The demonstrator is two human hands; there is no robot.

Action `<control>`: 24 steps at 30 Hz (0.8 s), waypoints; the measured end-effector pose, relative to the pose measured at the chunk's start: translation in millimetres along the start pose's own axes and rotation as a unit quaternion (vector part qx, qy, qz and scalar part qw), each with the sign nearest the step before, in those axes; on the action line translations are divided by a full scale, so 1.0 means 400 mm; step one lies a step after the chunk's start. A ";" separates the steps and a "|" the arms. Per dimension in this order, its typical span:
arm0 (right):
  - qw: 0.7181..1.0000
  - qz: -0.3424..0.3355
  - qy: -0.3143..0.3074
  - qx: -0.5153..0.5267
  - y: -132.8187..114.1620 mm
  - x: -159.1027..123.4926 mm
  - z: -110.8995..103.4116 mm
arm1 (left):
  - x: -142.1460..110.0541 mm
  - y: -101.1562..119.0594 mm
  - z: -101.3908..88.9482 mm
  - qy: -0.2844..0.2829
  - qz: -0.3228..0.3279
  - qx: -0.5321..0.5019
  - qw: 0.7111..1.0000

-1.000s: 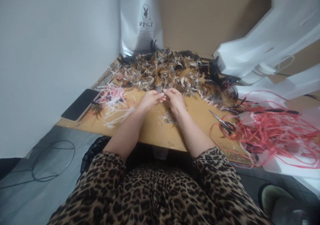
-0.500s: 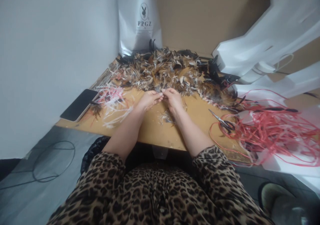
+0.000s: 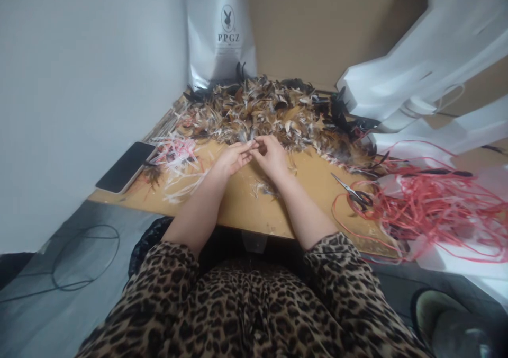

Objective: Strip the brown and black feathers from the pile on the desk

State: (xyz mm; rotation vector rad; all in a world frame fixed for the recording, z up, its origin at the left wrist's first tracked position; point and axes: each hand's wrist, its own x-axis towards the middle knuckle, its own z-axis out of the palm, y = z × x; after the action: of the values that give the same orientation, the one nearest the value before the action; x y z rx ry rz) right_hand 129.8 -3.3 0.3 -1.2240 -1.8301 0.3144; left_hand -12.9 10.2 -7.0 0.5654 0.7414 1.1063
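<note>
My left hand (image 3: 235, 158) is closed in a pinch, thumb and forefinger together, on a small greyish feather (image 3: 246, 135) that sticks up past the fingertips. Touching those fingertips is my right hand (image 3: 271, 155), its thumb and forefinger also pinched at the base of the feather; the exact grip is partly hidden. Just beyond both hands lies a heap of brown, black and whitish feathers (image 3: 278, 104). Loose feather scraps (image 3: 262, 189) lie on the table (image 3: 246, 207) below my wrists.
A phone (image 3: 126, 167) and white and pink strips (image 3: 177, 151) lie to the left. Right are scissors (image 3: 353, 193) and a tangle of red string (image 3: 440, 204). A silver bag (image 3: 220, 64) stands behind the feathers. White sheeting (image 3: 397, 72) hangs at the right.
Both hands have shifted slightly left. The right fingers have bent more and moved over the left fingertips. Everything around them lies as before.
</note>
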 end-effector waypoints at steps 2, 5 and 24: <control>0.999 -0.009 -0.005 -0.050 -0.002 -0.004 0.000 | -0.004 -0.005 0.004 -0.004 -0.010 0.010 1.000; 0.997 0.003 0.003 -0.078 -0.002 -0.006 0.002 | -0.009 -0.011 0.012 -0.009 -0.022 0.018 1.000; 0.880 0.250 -0.070 0.398 -0.010 0.026 -0.048 | -0.030 -0.005 0.026 -0.048 0.015 0.183 0.982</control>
State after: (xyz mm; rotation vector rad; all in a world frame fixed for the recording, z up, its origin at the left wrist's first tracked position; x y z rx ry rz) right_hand 140.9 -1.1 19.3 -1.0456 -1.2227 1.3290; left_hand -7.0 -2.1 1.1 0.9377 0.8590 0.9679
